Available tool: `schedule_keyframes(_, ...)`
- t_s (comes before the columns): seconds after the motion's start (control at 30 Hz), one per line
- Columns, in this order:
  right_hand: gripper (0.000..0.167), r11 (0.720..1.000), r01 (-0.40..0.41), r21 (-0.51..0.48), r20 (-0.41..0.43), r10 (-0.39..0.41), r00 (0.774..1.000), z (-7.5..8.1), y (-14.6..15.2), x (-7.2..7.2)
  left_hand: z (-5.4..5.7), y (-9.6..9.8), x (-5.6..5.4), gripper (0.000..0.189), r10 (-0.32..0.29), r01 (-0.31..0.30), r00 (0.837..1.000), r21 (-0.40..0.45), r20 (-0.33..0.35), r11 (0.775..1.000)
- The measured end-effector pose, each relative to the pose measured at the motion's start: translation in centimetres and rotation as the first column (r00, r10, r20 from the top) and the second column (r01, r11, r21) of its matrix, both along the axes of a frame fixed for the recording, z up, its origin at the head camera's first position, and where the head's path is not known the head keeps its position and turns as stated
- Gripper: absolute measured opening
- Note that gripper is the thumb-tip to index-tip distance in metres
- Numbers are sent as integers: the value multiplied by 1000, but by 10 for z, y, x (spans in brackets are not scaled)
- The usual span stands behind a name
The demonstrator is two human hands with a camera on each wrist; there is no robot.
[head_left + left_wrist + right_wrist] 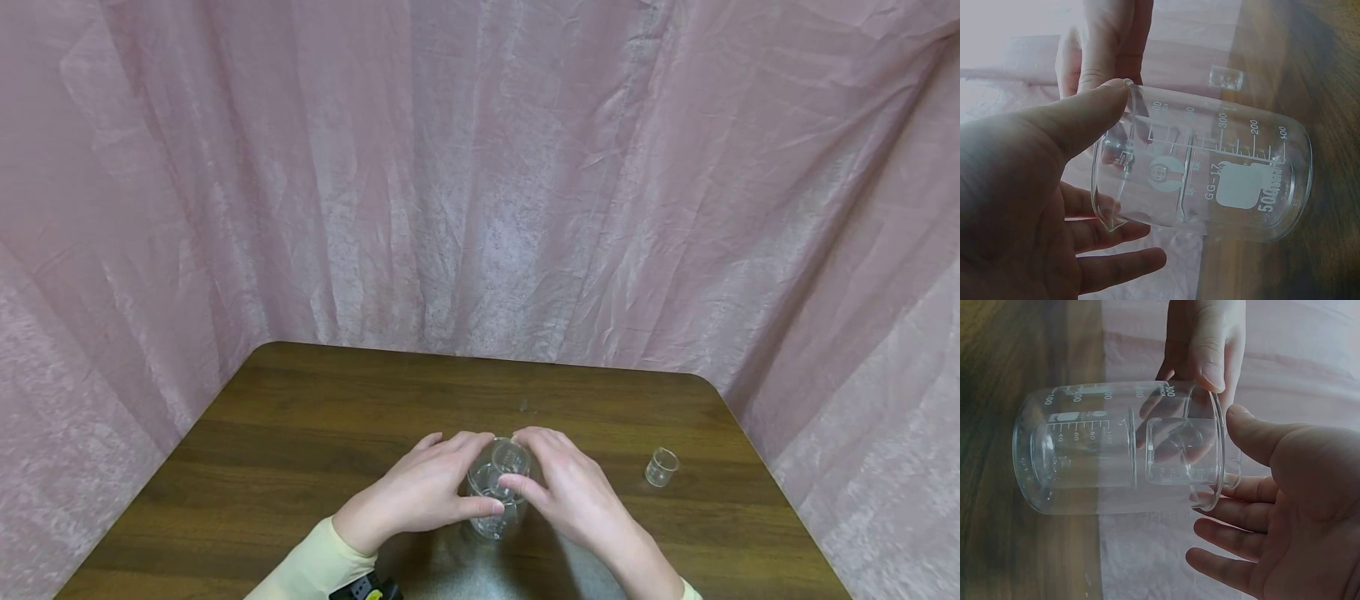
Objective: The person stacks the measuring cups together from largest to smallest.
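Observation:
A large 500 ml glass beaker [1235,187] stands on the table in front of me. My left hand [431,485] holds it at the rim, thumb on the near side and fingers round the far side. Inside it sits a 100 ml beaker [1088,465]. Above that, within the large beaker's mouth, a smaller beaker [1175,459] hangs apart from it, its rim sticking out past the large one's. My right hand [570,483] pinches this smaller beaker near its rim between thumb and index finger, the other fingers spread.
Another small glass beaker [662,468] stands to the right on the brown wooden table [337,400]. Pink curtains [480,183] hang behind and at both sides. A black device [366,587] is strapped at the left wrist.

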State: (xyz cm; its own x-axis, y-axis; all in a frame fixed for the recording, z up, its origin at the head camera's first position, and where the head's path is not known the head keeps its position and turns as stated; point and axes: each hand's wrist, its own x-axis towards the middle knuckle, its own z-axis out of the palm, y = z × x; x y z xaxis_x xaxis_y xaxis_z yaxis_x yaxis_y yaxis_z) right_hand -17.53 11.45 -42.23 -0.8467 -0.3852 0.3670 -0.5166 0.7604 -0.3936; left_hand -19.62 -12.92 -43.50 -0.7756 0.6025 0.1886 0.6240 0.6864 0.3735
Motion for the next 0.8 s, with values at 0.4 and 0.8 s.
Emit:
schedule_keyframes(0.4, 38, 1000, -14, 1, -18, 14, 1000, -2, -2, -1, 1, 0, 0, 87, 6, -6, 1000, -5, 11, 1000)
schedule_keyframes(0.8, 38, 1000, -12, 20, -3, 12, 1000, -4, -1, 0, 3, 0, 2, 87, 11, -11, 1000, -12, 23, 1000)
